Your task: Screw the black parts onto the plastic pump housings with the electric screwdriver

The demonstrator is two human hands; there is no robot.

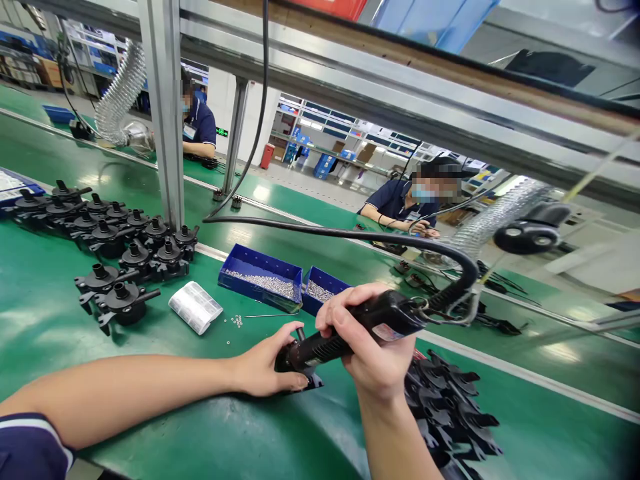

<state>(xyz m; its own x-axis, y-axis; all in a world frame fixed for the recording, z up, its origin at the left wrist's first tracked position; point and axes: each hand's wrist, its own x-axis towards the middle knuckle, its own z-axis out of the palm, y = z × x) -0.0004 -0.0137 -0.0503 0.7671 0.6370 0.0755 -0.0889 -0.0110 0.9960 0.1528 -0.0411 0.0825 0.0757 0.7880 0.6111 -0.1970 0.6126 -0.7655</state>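
Observation:
My right hand (pixel 373 340) is wrapped round a black powered screwdriver (pixel 350 327), which is tilted down to the left. Its cable leaves the upper end. Under the tool's tip, my left hand (pixel 273 363) grips a black plastic part (pixel 313 381) on the green bench (pixel 200 433); tool and fingers hide most of that part. Beyond my hands, a blue bin (pixel 260 267) and a smaller blue bin (pixel 325 283) hold small metal pieces. A thin metal rod (pixel 270 315) and several tiny rings (pixel 237 321) lie in front of them.
Several black assemblies (pixel 120 303) stand at the left, near a crumpled white packet (pixel 195 307). More black parts (pixel 445 407) are piled at the right. A metal post (pixel 164 113) rises behind the bench. Two people sit beyond; one person (pixel 400 200) is across from me.

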